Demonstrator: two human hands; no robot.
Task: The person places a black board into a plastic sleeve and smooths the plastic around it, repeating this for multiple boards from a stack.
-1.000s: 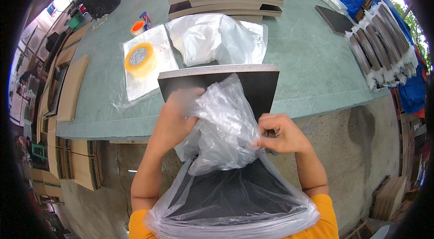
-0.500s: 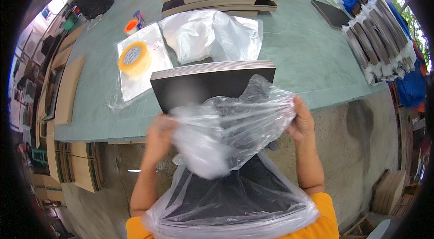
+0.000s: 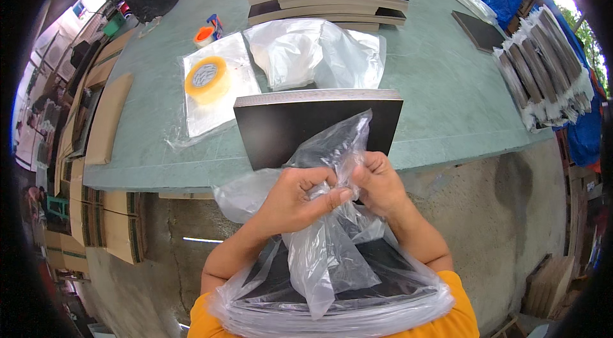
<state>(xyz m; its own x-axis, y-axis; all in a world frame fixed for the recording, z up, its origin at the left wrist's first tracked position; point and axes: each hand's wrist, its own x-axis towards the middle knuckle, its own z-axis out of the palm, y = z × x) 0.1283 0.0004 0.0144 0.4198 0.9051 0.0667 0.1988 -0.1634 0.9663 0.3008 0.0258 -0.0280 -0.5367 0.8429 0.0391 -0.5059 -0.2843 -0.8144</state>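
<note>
A clear plastic bag (image 3: 325, 268) is bunched up between my two hands, its loose ends hanging down and spreading upward. My left hand (image 3: 303, 197) pinches the gathered film, thumb toward the middle. My right hand (image 3: 380, 188) grips it close by, the two hands nearly touching. Below them, against my body, lie dark panels (image 3: 274, 280) wrapped in clear plastic. Just beyond my hands, a stack of black panels (image 3: 281, 127) stands tilted at the table's front edge, partly hidden by the film and hands.
On the green table (image 3: 440, 76) lie a tape roll (image 3: 206, 79) on flat plastic sheets (image 3: 233, 108), a pile of white plastic bags (image 3: 306, 57) and an orange tape roll (image 3: 204, 35). Panel stacks (image 3: 345, 2) stand behind. Plastic-wrapped panels (image 3: 543, 69) sit at right, cardboard (image 3: 110, 117) at left.
My hands have come together from far apart, drawing the stretched film into a bunch between them. The view has shifted slightly.
</note>
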